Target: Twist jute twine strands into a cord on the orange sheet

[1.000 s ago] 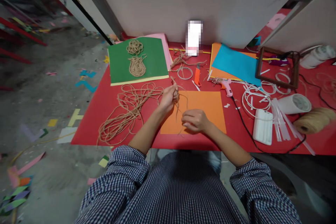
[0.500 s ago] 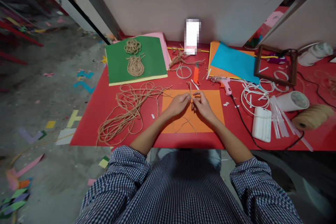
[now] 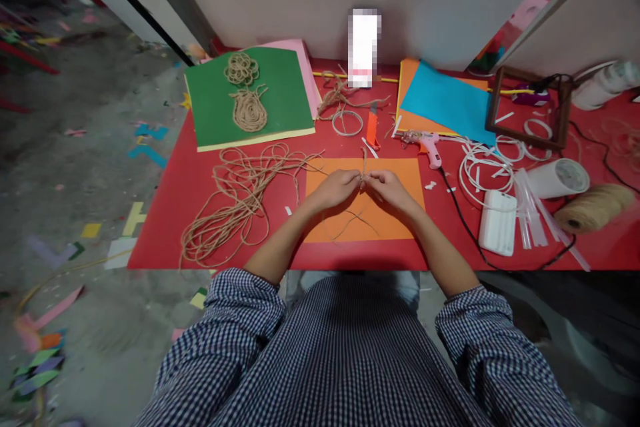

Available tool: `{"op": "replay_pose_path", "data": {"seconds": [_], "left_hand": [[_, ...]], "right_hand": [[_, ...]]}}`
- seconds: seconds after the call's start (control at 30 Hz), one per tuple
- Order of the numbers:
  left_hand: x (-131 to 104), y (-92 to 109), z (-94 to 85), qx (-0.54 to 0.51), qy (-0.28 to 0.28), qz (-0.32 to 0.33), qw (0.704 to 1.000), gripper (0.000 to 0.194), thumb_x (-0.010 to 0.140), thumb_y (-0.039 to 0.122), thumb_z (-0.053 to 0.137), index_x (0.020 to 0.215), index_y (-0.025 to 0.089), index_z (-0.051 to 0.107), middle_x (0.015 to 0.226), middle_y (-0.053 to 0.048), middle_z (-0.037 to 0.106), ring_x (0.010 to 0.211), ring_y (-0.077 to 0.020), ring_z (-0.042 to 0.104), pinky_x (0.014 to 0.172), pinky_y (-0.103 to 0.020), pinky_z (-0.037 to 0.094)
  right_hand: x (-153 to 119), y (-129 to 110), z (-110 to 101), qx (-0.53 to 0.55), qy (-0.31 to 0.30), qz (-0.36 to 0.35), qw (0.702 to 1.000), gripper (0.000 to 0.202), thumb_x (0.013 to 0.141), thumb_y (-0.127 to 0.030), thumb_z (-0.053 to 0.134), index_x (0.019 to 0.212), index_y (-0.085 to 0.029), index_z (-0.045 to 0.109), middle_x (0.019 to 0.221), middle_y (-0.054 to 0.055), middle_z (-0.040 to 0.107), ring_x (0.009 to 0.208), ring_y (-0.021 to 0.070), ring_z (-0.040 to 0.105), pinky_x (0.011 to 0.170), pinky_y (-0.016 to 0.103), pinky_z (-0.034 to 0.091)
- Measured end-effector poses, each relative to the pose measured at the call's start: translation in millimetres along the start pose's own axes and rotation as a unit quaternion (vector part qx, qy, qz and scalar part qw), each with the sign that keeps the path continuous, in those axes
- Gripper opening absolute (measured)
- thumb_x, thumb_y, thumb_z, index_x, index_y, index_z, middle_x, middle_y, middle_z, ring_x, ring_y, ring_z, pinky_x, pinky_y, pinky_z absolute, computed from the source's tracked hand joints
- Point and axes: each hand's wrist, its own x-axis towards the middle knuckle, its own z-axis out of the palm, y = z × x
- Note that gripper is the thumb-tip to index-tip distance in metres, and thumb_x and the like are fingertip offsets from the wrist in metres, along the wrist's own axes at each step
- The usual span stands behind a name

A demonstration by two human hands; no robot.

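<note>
Over the orange sheet (image 3: pixel 370 227), my left hand (image 3: pixel 341 188) and my right hand (image 3: pixel 390 189) meet, each pinching a short bundle of twine (image 3: pixel 364 157) whose upper end sticks up between them. Thin loose strands (image 3: pixel 356 217) lie on the sheet just below my hands. A long tangle of twine (image 3: pixel 235 203) spreads to the left, and one strand runs from it toward my left hand. On the green sheet (image 3: pixel 285 107) at the back left sit a coiled twine piece (image 3: pixel 250 111) and a looped twine flower (image 3: pixel 241 69).
Right of the orange sheet lie a pink glue gun (image 3: pixel 431 149), white cord loops (image 3: pixel 465 167), a white power box (image 3: pixel 498 223) and a twine spool (image 3: pixel 595 208). Behind stand a bright phone (image 3: pixel 363 47), an orange cutter (image 3: pixel 372 128), a blue sheet (image 3: pixel 445 100) and a wooden frame (image 3: pixel 563 113).
The fingers of my right hand have closed in on the twine bundle beside my left hand. The whole view has shifted, so the table things sit slightly higher in the picture.
</note>
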Motion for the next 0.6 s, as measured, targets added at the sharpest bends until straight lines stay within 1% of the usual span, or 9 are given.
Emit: {"op": "replay_pose_path", "data": {"seconds": [0.1, 0.2, 0.27, 0.33, 0.5, 0.6], "left_hand": [[-2.2, 5.1, -3.9, -0.067, -0.020, -0.002, 0.998, 0.024, 0.096, 0.026, 0.056, 0.080, 0.017, 0.072, 0.079, -0.005, 0.068, 0.073, -0.0168, 0.057, 0.072, -0.028, 0.041], [-4.9, 6.8, -6.7, -0.124, -0.048, -0.017, 0.991, 0.024, 0.097, 0.027, 0.058, 0.081, 0.016, 0.073, 0.077, -0.006, 0.067, 0.068, -0.0149, 0.055, 0.068, -0.028, 0.040], [-6.2, 6.3, -8.5, -0.137, -0.066, -0.028, 0.988, 0.024, 0.097, 0.027, 0.059, 0.081, 0.016, 0.073, 0.075, -0.005, 0.065, 0.066, -0.0145, 0.053, 0.065, -0.027, 0.038], [-6.9, 6.4, -10.5, -0.128, -0.080, -0.025, 0.988, 0.023, 0.097, 0.027, 0.061, 0.081, 0.016, 0.072, 0.075, -0.005, 0.065, 0.066, -0.0145, 0.054, 0.065, -0.027, 0.038], [-6.2, 12.1, -15.2, -0.095, -0.064, -0.018, 0.993, 0.021, 0.096, 0.025, 0.063, 0.080, 0.015, 0.071, 0.075, -0.003, 0.065, 0.068, -0.0139, 0.053, 0.069, -0.026, 0.039], [-5.1, 12.8, -16.1, -0.063, -0.060, -0.013, 0.996, 0.022, 0.097, 0.025, 0.060, 0.079, 0.015, 0.069, 0.076, -0.003, 0.065, 0.071, -0.0141, 0.053, 0.072, -0.026, 0.039]], "right_hand": [[-4.1, -5.1, -4.8, 0.068, -0.026, 0.045, 0.996, 0.036, 0.091, -0.055, 0.069, 0.081, -0.020, 0.068, 0.041, -0.010, 0.034, 0.036, 0.0092, 0.027, 0.038, 0.025, 0.022], [-5.8, -7.9, -8.4, 0.103, -0.050, 0.051, 0.992, 0.034, 0.090, -0.051, 0.071, 0.078, -0.020, 0.067, 0.040, -0.010, 0.033, 0.035, 0.0088, 0.027, 0.037, 0.025, 0.021], [-5.1, -7.8, -9.1, 0.105, -0.057, 0.051, 0.992, 0.036, 0.087, -0.052, 0.074, 0.076, -0.019, 0.067, 0.041, -0.010, 0.034, 0.037, 0.0078, 0.027, 0.038, 0.025, 0.019], [-3.8, -7.0, -8.9, 0.102, -0.061, 0.051, 0.992, 0.036, 0.085, -0.052, 0.077, 0.076, -0.018, 0.068, 0.043, -0.009, 0.036, 0.039, 0.0068, 0.027, 0.040, 0.024, 0.018], [-3.4, -7.9, -8.4, 0.097, -0.065, 0.047, 0.992, 0.038, 0.086, -0.054, 0.078, 0.082, -0.016, 0.072, 0.043, -0.010, 0.034, 0.040, 0.0061, 0.025, 0.043, 0.024, 0.019], [-3.6, -8.9, -8.1, 0.089, -0.063, 0.049, 0.993, 0.040, 0.085, -0.056, 0.080, 0.085, -0.016, 0.075, 0.046, -0.008, 0.042, 0.041, 0.0060, 0.027, 0.043, 0.024, 0.020]]}}
